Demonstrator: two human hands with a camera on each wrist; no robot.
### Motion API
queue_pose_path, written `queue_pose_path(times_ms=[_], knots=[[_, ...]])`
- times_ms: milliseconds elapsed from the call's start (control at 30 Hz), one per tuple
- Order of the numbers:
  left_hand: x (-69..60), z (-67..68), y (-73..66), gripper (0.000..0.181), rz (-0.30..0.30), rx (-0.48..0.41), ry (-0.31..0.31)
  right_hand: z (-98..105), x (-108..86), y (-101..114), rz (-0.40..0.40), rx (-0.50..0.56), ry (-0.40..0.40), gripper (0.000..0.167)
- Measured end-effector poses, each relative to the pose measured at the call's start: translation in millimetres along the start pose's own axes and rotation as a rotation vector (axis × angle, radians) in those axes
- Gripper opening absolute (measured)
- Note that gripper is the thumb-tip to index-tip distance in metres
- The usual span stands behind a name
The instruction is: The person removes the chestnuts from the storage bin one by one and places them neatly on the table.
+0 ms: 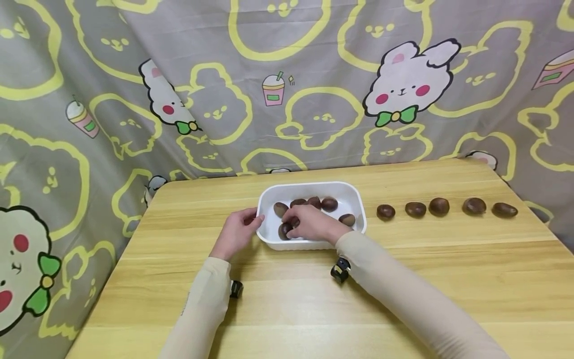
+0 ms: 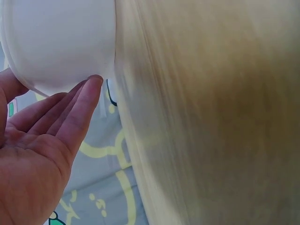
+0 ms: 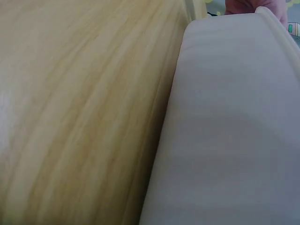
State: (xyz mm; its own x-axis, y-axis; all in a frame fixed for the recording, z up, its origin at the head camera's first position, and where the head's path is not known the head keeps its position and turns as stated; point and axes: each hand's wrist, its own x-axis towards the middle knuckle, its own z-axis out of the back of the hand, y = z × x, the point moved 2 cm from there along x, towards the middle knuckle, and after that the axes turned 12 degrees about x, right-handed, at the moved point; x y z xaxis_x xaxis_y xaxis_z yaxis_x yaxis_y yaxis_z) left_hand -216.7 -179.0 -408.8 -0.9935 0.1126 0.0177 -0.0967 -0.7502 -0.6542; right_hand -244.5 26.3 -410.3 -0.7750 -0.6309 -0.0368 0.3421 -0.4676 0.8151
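Observation:
A white container (image 1: 314, 244) holds several brown chestnuts (image 1: 329, 203). At its left end my left hand (image 1: 236, 232) pinches the rim, thumb on top and fingers against the outer wall. The left wrist view has the same hand (image 2: 42, 140) at the container's corner (image 2: 61, 42). My right hand (image 1: 311, 224) reaches over the near rim, its thumb and fingers round a chestnut (image 1: 295, 223) low inside; another chestnut (image 1: 284, 230) lies beside the fingertips. In the right wrist view the container's side wall (image 3: 229, 117) hides the right hand; part of the left hand (image 3: 255, 5) shows beyond.
Several chestnuts (image 1: 439, 206) stand in a loose row on the wooden table (image 1: 287, 309), right of the container. A patterned grey curtain (image 1: 323, 119) hangs behind the table and along its left side.

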Motion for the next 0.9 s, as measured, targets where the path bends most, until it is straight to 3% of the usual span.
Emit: queue_pose_path(times_ms=[200, 333, 500, 900], knots=[[0.2, -2.3, 1.1, 0.038, 0.003, 0.008, 0.0, -1.5, 1.5, 0.5, 0.055, 0.005, 0.082, 0.043], [-0.3, -1.9, 1.7, 0.038, 0.006, 0.012, -0.01, -2.6, 2.0, 0.9, 0.113, -0.01, 0.128, 0.034], [-0.5, -1.6, 1.4, 0.039, -0.004, 0.005, -0.006, -2.5, 1.1, 0.1, 0.082, 0.028, 0.142, 0.021], [-1.2, -0.8, -0.3, 0.037, 0.008, 0.0, -0.008, -3.1, 1.7, -0.1, 0.044, 0.073, 0.144, 0.016]])
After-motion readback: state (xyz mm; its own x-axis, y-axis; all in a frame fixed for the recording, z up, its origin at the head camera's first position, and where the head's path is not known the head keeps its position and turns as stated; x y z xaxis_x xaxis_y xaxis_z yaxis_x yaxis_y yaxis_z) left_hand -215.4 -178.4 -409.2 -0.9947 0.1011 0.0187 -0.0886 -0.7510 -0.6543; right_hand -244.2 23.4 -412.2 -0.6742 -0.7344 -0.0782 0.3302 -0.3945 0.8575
